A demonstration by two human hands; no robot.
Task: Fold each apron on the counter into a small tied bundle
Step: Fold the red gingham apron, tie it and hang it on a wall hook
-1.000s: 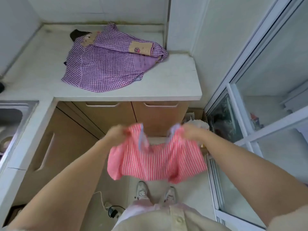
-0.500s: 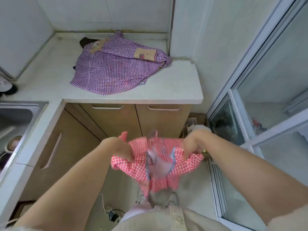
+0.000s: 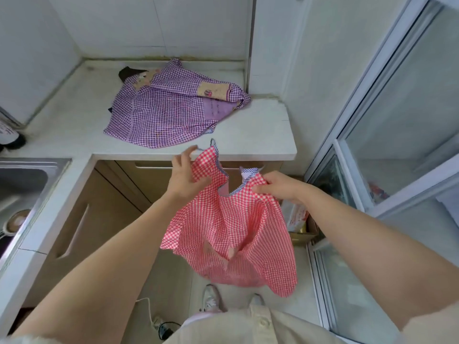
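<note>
Mid-frame, the left hand (image 3: pixel 185 176) and right hand (image 3: pixel 278 186) each pinch a top corner of the hanging red checked apron (image 3: pixel 231 232); the purple apron (image 3: pixel 164 112) lies on the counter (image 3: pixel 260 135) above

White walls (image 3: pixel 154 26), wooden cabinets (image 3: pixel 119 192)

Sink (image 3: pixel 49 163) cut off left; dark cloth (image 3: pixel 127 72) beneath purple apron (image 3: pixel 169 115).
</note>
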